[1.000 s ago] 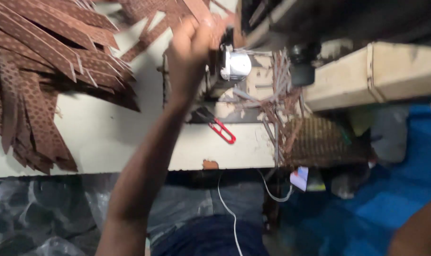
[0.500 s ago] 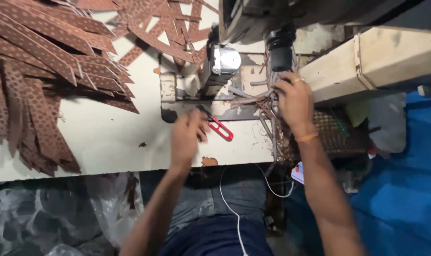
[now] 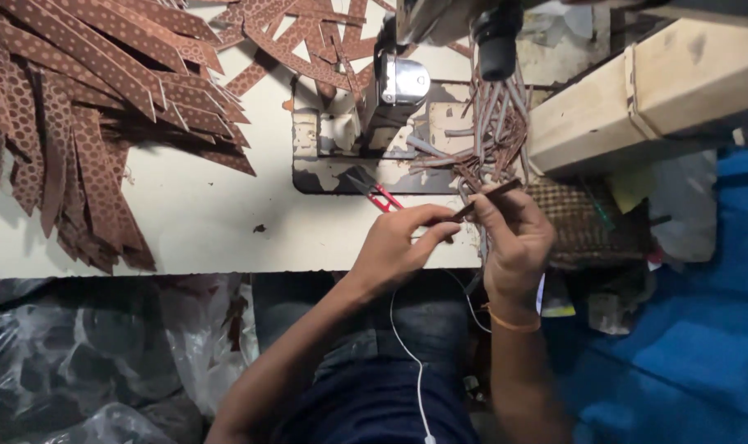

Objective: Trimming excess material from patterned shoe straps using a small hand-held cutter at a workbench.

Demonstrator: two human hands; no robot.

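Observation:
My left hand point(image 3: 400, 245) and my right hand point(image 3: 515, 234) are close together over the front edge of the cream sewing table point(image 3: 209, 222). Both pinch a narrow dark brown strip point(image 3: 482, 197) that runs between their fingertips. Just behind my left hand lie red-handled snips point(image 3: 375, 193). A pile of thin brown strips point(image 3: 489, 131) sits beside the sewing machine head point(image 3: 402, 82), right behind my right hand.
Many perforated brown leather strips point(image 3: 86, 99) fan across the table's left and back. A wooden beam point(image 3: 645, 90) stands at right above a woven basket point(image 3: 588, 222). Blue sheeting point(image 3: 694, 329) covers the floor at right; clear plastic bags point(image 3: 78, 353) lie at left. A white cable point(image 3: 407, 362) hangs over my lap.
My left hand has come down from the machine to the table's front edge. My right hand drew back from the strip pile, and both now hold one strip.

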